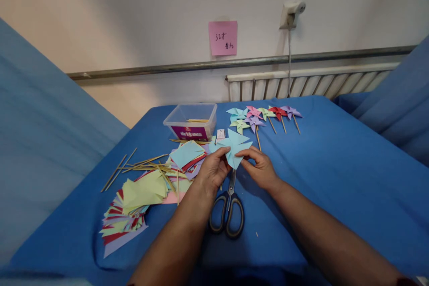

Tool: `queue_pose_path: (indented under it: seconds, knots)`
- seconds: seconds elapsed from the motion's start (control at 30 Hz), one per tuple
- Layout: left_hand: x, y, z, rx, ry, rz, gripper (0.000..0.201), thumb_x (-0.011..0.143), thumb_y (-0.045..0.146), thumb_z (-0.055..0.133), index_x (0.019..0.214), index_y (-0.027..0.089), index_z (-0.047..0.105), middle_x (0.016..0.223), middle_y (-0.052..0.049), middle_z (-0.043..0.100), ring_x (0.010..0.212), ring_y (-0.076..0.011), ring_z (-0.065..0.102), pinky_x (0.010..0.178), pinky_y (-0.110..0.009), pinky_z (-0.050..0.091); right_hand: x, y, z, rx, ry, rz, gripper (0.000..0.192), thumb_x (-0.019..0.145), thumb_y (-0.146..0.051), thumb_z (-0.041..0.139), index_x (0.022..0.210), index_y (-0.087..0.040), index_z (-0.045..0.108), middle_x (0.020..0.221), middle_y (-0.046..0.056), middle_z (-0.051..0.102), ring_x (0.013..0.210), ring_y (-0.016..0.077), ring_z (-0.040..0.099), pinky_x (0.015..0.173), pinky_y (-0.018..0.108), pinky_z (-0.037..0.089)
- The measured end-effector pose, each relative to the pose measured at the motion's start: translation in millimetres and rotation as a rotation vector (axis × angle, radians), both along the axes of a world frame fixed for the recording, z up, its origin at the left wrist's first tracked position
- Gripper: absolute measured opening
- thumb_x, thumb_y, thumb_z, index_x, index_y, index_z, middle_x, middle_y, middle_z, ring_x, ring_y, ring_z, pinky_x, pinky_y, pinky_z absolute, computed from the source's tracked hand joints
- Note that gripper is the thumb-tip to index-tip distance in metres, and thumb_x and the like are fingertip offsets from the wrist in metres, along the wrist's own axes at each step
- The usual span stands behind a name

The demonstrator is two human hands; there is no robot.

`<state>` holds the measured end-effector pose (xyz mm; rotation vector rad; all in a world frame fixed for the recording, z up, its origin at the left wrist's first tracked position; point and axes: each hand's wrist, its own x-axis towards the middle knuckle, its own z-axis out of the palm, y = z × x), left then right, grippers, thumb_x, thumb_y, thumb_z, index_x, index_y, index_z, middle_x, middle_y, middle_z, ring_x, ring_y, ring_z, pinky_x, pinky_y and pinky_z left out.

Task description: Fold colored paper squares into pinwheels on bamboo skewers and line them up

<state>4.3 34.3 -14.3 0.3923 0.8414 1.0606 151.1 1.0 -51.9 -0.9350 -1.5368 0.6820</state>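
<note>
Blue-covered table (335, 174) carries all items. Stack of coloured paper squares (134, 205) lies toward its left edge, wooden sticks (140, 163) scattered beside it. Clear plastic box (191, 120) stands near the far edge; finished pinwheels (264, 116) lie in a row to its right. Scissors (228, 208) rest closed near the near edge, between the forearms. Light blue pinwheel (234, 147) is held above the table's middle: left hand (212, 170) and right hand (259, 167) both pinch it with closed fingertips (the paper is partly folded).
</note>
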Motion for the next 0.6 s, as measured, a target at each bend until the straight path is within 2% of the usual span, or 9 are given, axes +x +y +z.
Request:
queue_pose_path:
  seconds: [0.13,0.27,0.37,0.5,0.6]
  knots:
    - [2,-2,-2.9,0.061,0.099,-0.009,0.015,0.063,0.011,0.074,0.076,0.012,0.068,0.070,-0.004,0.071,0.060,-0.0154,0.063,0.063,-0.027,0.050,-2,3,-0.9,-0.064,0.089,-0.067,0.008,0.081,-0.029,0.066,0.082,-0.023,0.071,0.078,0.002,0.063,0.073,0.0168,0.059,0.069,0.031,0.047]
    - [6,-5,-4.3,0.175,0.175,0.013,0.014,0.059,0.015,0.079,0.067,0.011,0.068,0.065,-0.004,0.070,0.058,-0.0155,0.062,0.063,-0.028,0.050,-3,7,-8.4,-0.177,0.212,-0.119,0.017,0.079,-0.037,0.068,0.074,-0.021,0.067,0.069,-0.001,0.057,0.060,0.0131,0.051,0.058,0.027,0.042]
    - [7,-8,-3.0,0.199,0.217,-0.004,0.016,0.057,0.017,0.080,0.065,0.010,0.068,0.063,-0.005,0.069,0.057,-0.0156,0.062,0.062,-0.028,0.049,-3,8,-11.6,-0.244,0.237,-0.141,0.020,0.077,-0.039,0.069,0.072,-0.019,0.065,0.063,-0.002,0.054,0.054,0.0115,0.046,0.051,0.025,0.038]
    - [8,-9,-2.4,0.224,0.264,-0.015,0.020,0.056,0.017,0.081,0.070,0.009,0.070,0.066,-0.006,0.070,0.059,-0.0151,0.062,0.064,-0.027,0.050,-3,8,-9.0,-0.222,0.208,-0.163,0.020,0.072,-0.035,0.070,0.062,-0.019,0.063,0.074,0.001,0.059,0.056,0.0110,0.050,0.053,0.025,0.040]
    - [9,-9,-4.0,0.250,0.286,-0.016,0.027,0.056,0.019,0.081,0.080,0.010,0.072,0.074,-0.007,0.073,0.063,-0.0172,0.065,0.066,-0.029,0.050,-2,7,-6.0,-0.231,0.198,-0.171,0.021,0.072,-0.035,0.069,0.061,-0.019,0.062,0.080,0.002,0.061,0.055,0.0105,0.050,0.050,0.025,0.038]
